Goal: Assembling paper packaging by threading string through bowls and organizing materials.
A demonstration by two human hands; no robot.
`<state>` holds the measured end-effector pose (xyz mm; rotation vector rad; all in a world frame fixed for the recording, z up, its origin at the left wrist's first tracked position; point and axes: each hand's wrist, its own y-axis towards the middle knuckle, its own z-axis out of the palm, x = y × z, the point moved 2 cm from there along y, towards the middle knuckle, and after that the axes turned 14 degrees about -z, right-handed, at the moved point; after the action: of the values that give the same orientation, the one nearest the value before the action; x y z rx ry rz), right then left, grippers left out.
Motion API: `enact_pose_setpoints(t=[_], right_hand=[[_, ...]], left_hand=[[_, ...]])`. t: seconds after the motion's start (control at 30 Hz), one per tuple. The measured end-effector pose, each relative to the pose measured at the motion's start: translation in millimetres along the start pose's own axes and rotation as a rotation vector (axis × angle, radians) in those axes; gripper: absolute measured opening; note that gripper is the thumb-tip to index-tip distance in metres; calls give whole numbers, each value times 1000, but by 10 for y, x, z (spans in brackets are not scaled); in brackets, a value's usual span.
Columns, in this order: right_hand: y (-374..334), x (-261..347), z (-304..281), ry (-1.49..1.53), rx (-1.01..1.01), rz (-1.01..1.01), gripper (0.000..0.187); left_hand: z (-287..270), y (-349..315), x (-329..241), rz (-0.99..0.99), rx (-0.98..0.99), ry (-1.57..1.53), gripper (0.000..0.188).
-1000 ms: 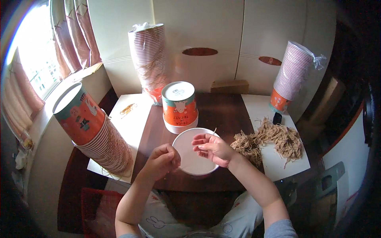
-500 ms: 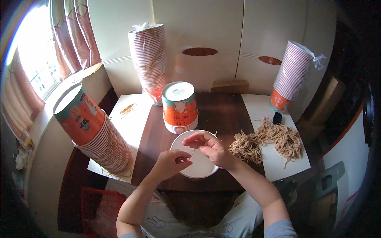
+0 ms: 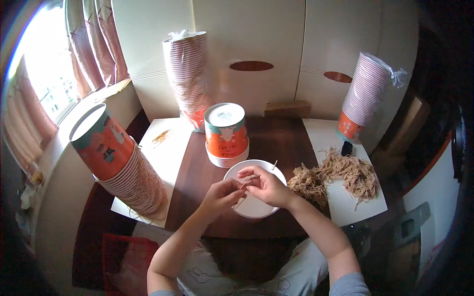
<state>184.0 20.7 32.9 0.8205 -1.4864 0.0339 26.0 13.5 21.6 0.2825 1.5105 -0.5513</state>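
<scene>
A white paper bucket stands before me on the brown table, and both my hands are over it. My left hand and my right hand meet, fingertips pinched together on a thin piece of tan twine. One short tan end pokes out at the bucket's far right rim. How the twine runs between the fingers is hidden. Close by on the right lies a tangled heap of cut twine. Beyond the bucket, an upside-down short stack of orange and green printed buckets stands.
At left leans a tall stack of nested buckets. Plastic-wrapped bucket stacks stand at the back left and back right. A small black object lies by the twine heap. A few strands rest on the left white board.
My two hands have come together, with the left moving right and up to the right fingertips. The bucket under them sits slightly further right in view, and the whole scene has shifted a little.
</scene>
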Motion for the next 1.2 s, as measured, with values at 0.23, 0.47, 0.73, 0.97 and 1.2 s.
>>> enact_pose_setpoints(t=[0.23,0.47,0.73,0.97,1.2], right_hand=[[-4,114,-76,-262,-44,-46,29],[-41,171,-116,-348,-142,-148,34],[-143,345,112,-578,-6,-284,38],[-349,237,435,-578,225,-359,32],[-247,236,231,-566,41,-145,14]], left_hand=[[63,94,25,55,8,-108,10],[-50,61,16,104,-32,-28,10],[-150,-58,22,-195,41,-31,6],[-173,-101,15,-150,65,-47,7],[-141,-103,34,-68,50,-3,8]])
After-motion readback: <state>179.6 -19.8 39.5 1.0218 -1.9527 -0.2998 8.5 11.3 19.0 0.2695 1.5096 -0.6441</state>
